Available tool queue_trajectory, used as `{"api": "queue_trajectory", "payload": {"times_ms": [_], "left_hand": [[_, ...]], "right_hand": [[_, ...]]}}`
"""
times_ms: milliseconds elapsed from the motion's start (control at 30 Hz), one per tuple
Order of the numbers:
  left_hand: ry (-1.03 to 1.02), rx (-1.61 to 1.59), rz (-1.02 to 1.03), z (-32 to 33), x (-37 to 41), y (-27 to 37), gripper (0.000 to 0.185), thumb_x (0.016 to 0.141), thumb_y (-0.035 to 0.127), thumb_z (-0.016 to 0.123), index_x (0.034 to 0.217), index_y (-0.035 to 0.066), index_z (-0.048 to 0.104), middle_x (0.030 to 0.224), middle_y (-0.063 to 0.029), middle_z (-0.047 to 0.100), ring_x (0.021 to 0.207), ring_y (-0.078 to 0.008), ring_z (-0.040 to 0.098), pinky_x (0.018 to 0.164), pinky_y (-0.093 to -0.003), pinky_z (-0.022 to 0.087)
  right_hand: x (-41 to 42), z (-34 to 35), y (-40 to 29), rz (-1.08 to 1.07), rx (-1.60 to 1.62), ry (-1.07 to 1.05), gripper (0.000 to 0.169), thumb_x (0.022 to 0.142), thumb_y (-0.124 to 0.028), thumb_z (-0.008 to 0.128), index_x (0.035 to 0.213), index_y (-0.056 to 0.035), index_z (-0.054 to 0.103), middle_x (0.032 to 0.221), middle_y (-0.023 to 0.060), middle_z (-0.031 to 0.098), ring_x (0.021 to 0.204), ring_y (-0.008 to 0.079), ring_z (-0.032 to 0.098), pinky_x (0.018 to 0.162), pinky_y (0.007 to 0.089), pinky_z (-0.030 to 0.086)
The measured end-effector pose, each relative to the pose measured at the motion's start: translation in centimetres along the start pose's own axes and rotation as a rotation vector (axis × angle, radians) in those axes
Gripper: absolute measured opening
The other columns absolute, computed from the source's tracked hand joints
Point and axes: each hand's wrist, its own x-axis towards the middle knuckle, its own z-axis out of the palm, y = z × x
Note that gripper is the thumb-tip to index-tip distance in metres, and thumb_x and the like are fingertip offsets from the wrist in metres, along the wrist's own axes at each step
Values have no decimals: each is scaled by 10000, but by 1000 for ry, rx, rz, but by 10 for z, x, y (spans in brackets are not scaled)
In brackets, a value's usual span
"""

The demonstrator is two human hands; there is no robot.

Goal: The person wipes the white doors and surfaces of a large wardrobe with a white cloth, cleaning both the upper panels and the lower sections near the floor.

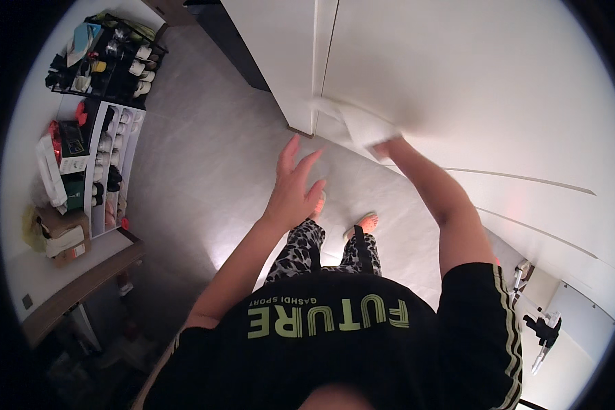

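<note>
My right hand (388, 147) grips a white cloth (361, 123), both blurred by motion. The cloth is spread by the white cabinet panel (441, 82), close to its left vertical edge; whether it touches the panel I cannot tell. Held out over the floor to the left, my left hand (294, 192) has its fingers apart and nothing in it. A narrower white panel (287, 56) stands just beyond both hands, with a thin dark seam between it and the larger panel.
Shoes fill a white shoe rack (96, 169) and a black rack (107, 92) along the left wall. A cardboard box (69, 238) and bags sit beside them. A wooden ledge (87, 279) is at lower left. My sandalled feet stand on the grey floor (205, 113). A white stand (546, 328) is at right.
</note>
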Motion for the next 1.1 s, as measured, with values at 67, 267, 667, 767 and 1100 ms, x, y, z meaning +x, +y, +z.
{"api": "queue_trajectory", "payload": {"times_ms": [67, 267, 667, 767, 1100], "left_hand": [[5, 19, -30, -4, -11, -12, 519, 830, 100, 661, 1316, 98, 481, 1484, -182, 184, 1293, -389, 360, 1053, -460, 358], [-105, -193, -333, 20, -20, -20, 506, 834, 143, 667, 1307, 105, 489, 1468, -185, 219, 1296, -331, 371, 867, -363, 503], [-287, -166, 76, 72, 56, 39, 487, 833, 166, 676, 1288, 114, 511, 1455, -157, 252, 1233, -283, 418, 682, -287, 501], [-299, -95, 125, 73, 36, 22, 479, 838, 169, 674, 1287, 114, 516, 1448, -158, 267, 1219, -294, 419, 781, -317, 490], [-485, -140, 191, 115, 37, 60, 446, 834, 171, 673, 1253, 99, 538, 1417, -194, 311, 1300, -346, 361, 995, -414, 388]], "right_hand": [[-47, 2, 39, 100, -327, -127, 442, 943, -186, 519, 1370, -90, 453, 1389, 68, 472, 1219, 221, 475, 1029, 319, 381], [-99, -48, 15, 112, -270, -19, 471, 903, -183, 593, 1350, -91, 480, 1342, 78, 516, 1142, 245, 518, 996, 325, 406], [-112, -82, -39, 5, -366, 273, 432, 897, -221, 557, 1318, -127, 536, 1293, 66, 564, 1128, 228, 541, 951, 344, 439], [-181, -99, -24, 783, -194, -112, 457, 813, -225, 648, 1258, -142, 587, 1220, 92, 605, 1076, 227, 575, 912, 351, 453], [-363, -69, 17, 568, 263, 1954, 290, 956, -241, 547, 1095, 5, 616, 930, 7, 602, 839, 100, 522, 736, 265, 442]]}}
